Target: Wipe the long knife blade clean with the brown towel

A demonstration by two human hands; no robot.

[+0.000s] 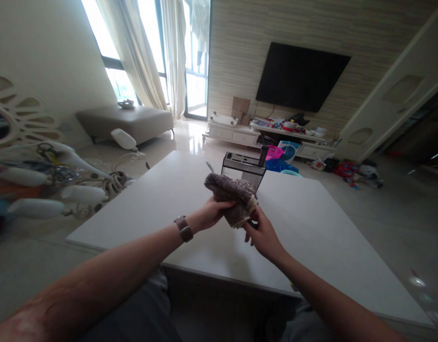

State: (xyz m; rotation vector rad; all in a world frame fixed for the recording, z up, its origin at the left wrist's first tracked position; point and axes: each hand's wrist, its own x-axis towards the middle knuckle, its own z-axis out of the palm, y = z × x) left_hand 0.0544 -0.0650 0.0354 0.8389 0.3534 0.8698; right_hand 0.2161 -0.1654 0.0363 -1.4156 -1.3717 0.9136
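A brown, fuzzy folded cloth (233, 197) is held up over the near middle of the white table (311, 223). My left hand (212, 213) grips its left side, the thumb lying across the front. Close against the cloth's lower right edge, my right hand (263, 232) has its fingers curled round a small dark object, mostly hidden, perhaps a handle. Just behind the cloth stands a clear-sided box with a black top (244, 162), partly covered by it. A thin metallic item (210, 166) sticks up left of that box.
White lamp shades on curled metal arms (37, 208) are at the left. Beyond the table are a pink basket (275, 152), blue bags and a low white cabinet (236, 135) under a wall television (302, 76). A padded bench (126, 121) stands by the window.
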